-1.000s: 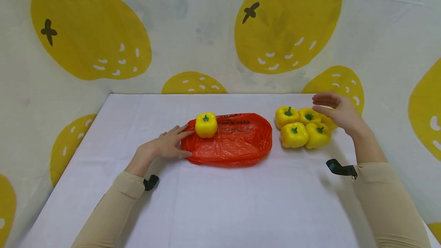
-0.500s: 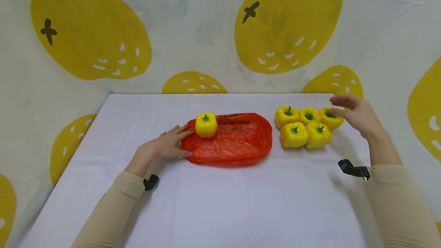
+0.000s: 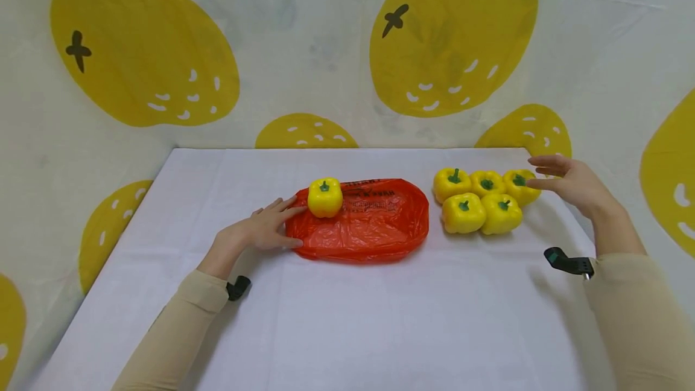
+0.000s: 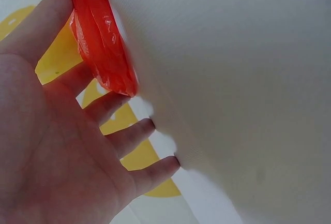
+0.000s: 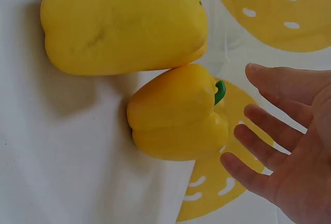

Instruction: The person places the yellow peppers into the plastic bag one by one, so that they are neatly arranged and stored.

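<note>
A red plastic bag [image 3: 358, 228] with dark print lies flat on the white table, and one yellow bell pepper [image 3: 325, 199] stands on its left part. My left hand [image 3: 266, 228] rests at the bag's left end, fingers spread and straight; the left wrist view shows the bag's edge [image 4: 103, 43] against the thumb and index finger. Over on the right, my right hand [image 3: 578, 183] is held beside the rightmost bell pepper [image 5: 178, 113] of a group, fingers apart and holding nothing. In the right wrist view the fingertips stand just off that pepper's stem side.
Several more yellow bell peppers [image 3: 464, 212] sit close together right of the bag, in two rows. White cloth covers the table [image 3: 380, 324]. Behind it hangs a curtain [image 3: 315, 47] printed with large yellow fruit.
My right hand has moved rightward and slightly nearer to me, uncovering the rightmost pepper of the group. The left hand, the bag and the peppers have stayed in place.
</note>
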`<state>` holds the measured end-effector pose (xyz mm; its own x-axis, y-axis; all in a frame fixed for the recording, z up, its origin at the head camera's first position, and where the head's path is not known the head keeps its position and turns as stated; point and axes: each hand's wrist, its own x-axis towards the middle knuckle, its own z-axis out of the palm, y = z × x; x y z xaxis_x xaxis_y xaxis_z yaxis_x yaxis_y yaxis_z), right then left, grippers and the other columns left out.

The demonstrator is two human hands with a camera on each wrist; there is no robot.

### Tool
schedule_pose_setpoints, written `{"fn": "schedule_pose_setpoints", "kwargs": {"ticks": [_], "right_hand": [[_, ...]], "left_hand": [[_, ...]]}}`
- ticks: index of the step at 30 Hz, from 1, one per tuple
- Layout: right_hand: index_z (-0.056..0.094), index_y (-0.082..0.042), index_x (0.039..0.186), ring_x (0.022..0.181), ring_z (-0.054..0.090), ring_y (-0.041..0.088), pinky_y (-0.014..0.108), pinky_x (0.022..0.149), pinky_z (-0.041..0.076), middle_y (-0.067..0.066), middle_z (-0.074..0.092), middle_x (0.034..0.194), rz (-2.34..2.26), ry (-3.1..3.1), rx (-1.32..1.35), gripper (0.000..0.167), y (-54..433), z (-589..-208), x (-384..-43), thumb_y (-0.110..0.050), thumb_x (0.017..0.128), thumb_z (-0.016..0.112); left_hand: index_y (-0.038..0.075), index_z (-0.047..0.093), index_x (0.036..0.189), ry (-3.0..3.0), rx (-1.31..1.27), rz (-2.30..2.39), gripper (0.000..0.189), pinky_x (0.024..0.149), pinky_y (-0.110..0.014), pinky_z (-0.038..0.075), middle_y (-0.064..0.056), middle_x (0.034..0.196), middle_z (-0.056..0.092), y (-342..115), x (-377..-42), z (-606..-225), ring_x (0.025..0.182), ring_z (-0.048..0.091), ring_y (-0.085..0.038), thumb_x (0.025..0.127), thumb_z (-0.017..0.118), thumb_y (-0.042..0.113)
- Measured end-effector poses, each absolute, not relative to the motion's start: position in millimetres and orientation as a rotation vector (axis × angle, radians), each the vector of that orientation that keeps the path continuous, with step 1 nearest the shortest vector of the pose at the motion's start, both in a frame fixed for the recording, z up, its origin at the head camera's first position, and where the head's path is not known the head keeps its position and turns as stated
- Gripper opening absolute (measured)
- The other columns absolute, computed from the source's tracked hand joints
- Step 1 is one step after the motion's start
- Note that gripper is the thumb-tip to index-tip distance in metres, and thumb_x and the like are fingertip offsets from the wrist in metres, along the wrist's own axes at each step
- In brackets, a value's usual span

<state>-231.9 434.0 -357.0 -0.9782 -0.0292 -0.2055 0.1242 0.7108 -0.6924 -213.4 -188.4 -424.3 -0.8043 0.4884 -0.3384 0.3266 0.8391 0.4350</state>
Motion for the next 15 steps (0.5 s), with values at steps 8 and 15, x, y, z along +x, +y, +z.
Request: {"fn": "schedule_pose_setpoints", "kwargs": {"ticks": [8,15], "right_hand": [[0.023,-0.002,0.161,0.145,0.019,0.056,0.076,0.11,0.021,0.033,0.02,0.162,-1.068,2.616,0.008,0.084,438.4,-364.2,-240.0,-0.031,0.099,0.071],[0.021,-0.005,0.162,0.143,0.017,0.059,0.08,0.106,0.02,0.034,0.016,0.162,-0.99,2.599,-0.01,0.085,443.4,-370.8,-245.6,-0.028,0.098,0.072]], "left_hand": [[0.021,0.033,0.162,2.574,0.596,0.49,0.087,0.115,-0.074,0.012,-0.011,0.171,0.012,-189.2,-212.2,-423.0,0.154,0.007,-0.045,0.091,0.073,0.05],[0.022,0.032,0.163,2.573,0.594,0.502,0.088,0.115,-0.074,0.013,-0.011,0.171,0.012,-188.2,-213.0,-423.9,0.154,0.006,-0.045,0.09,0.073,0.052]]}}
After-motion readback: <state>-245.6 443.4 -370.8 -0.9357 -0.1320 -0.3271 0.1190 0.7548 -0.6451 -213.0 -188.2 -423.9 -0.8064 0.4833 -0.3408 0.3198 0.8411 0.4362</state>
